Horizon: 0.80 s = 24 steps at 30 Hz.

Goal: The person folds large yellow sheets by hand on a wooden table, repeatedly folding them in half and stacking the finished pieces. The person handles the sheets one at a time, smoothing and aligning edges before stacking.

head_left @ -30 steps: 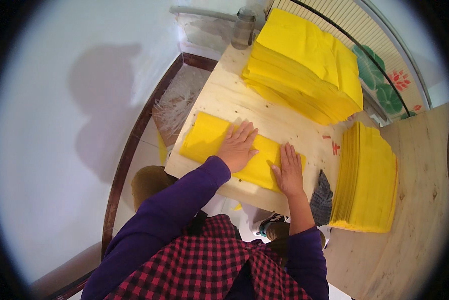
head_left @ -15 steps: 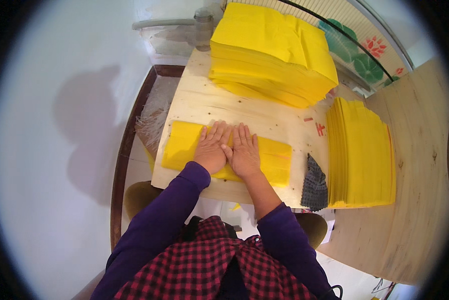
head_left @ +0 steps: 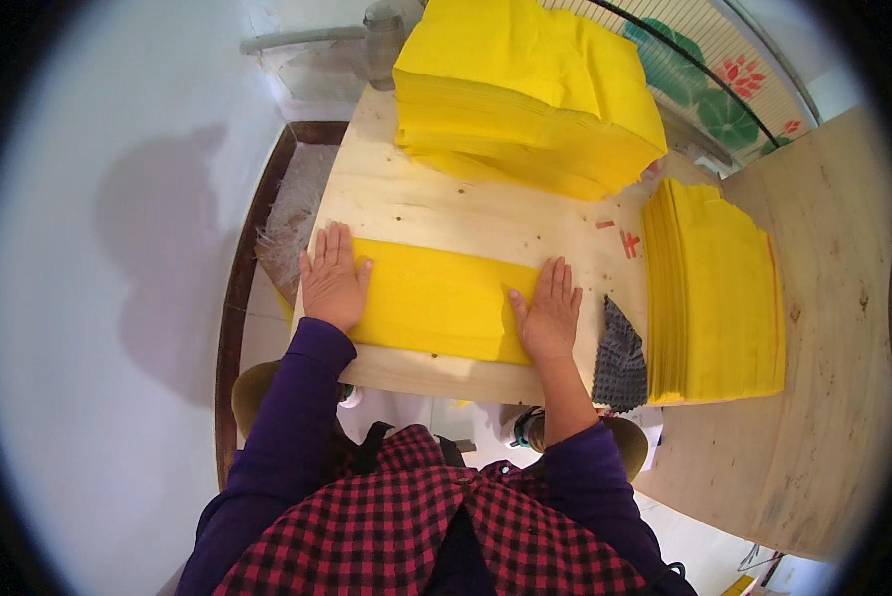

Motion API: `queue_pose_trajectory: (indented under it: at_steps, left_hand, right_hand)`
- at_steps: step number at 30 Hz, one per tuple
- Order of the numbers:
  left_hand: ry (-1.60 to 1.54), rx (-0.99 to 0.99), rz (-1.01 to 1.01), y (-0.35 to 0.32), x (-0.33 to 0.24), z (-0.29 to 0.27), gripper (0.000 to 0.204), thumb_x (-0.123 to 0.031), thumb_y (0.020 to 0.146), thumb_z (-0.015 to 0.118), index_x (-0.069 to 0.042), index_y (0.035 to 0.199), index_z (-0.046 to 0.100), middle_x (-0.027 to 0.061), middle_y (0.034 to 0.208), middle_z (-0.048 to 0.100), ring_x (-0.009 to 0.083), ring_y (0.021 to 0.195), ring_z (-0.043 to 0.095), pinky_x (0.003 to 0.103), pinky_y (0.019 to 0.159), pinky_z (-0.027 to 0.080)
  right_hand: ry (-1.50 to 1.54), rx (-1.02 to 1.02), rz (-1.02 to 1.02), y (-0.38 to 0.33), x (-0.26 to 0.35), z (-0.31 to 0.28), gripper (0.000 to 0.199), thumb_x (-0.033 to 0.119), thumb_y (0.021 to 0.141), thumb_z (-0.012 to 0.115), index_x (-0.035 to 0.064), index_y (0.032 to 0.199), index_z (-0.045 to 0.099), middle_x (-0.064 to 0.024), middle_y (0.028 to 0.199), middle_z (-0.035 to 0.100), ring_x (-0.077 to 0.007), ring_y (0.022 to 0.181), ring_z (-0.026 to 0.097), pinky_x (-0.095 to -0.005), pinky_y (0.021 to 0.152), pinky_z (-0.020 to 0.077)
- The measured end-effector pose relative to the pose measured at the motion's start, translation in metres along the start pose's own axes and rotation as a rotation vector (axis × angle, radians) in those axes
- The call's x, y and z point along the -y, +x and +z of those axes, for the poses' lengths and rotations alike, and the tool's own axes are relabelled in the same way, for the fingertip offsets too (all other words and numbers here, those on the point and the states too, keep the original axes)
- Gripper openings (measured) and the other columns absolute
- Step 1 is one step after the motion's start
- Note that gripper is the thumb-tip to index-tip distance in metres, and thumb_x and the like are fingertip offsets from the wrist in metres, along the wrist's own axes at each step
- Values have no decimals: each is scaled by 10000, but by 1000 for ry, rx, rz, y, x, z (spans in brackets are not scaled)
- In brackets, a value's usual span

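Two hands flat on one folded yellow sheet [head_left: 436, 303], which lies lengthwise across the centre of the frame on the pale wooden board [head_left: 446, 214].

Left hand [head_left: 331, 280]: palm down at the sheet's left end, fingers straight and together, pointing toward the top of the frame. About half of it rests on the bare board, the thumb side on the yellow. Nothing is grasped; the hand only presses.

Right hand [head_left: 548, 313]: palm down on the sheet's right end, fingers slightly spread, also pointing up-frame. Open and pressing, holding nothing. Both sleeves are purple and enter from the lower edge.

Surroundings:
- Tall stack of yellow sheets [head_left: 525, 89] at upper centre, on the far end of the board, well apart from my hands.
- Second, lower yellow stack [head_left: 719, 293] at right of centre, just beside the right hand's side of the board, edges squared.
- Small red marks [head_left: 627, 241] on the wood between the two stacks; too small to make out.
- Dark grey textured pad [head_left: 620, 358] just right of my right wrist; possibly a rubber mat, the view is not clear enough to say.
- Panel with green leaf and red flower pattern [head_left: 734, 104] at upper right.
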<state>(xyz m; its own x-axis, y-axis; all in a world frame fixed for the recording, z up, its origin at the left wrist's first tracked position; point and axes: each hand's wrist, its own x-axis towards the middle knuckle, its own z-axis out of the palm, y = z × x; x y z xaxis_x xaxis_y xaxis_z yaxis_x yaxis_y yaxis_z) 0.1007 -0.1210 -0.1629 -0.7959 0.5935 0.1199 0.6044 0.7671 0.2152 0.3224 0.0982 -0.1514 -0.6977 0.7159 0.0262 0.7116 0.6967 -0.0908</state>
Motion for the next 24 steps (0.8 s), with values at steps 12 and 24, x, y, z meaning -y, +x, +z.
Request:
queue_pose_trajectory:
  at_steps: [12, 24]
  left_hand:
    - [-9, -61, 266, -14, -66, -22, 645, -372, 928, 479, -81, 1467, 275, 90, 1542, 237, 242, 1439, 162, 520, 1145, 85]
    - [3, 54, -9, -2, -14, -3, 677, -414, 946, 428, -62, 1483, 217, 107, 1553, 198, 252, 1438, 164, 480, 1155, 99]
  right_hand:
    - [-5, 47, 33, -2, 4, -7, 842, 571, 910, 403, -3, 1478, 167, -158, 1551, 168, -261, 1444, 128, -488, 1154, 94]
    - [37, 34, 30, -2, 4, -9, 836, 555, 907, 428, -15, 1469, 187, -173, 1544, 182, -282, 1444, 124, -506, 1150, 88]
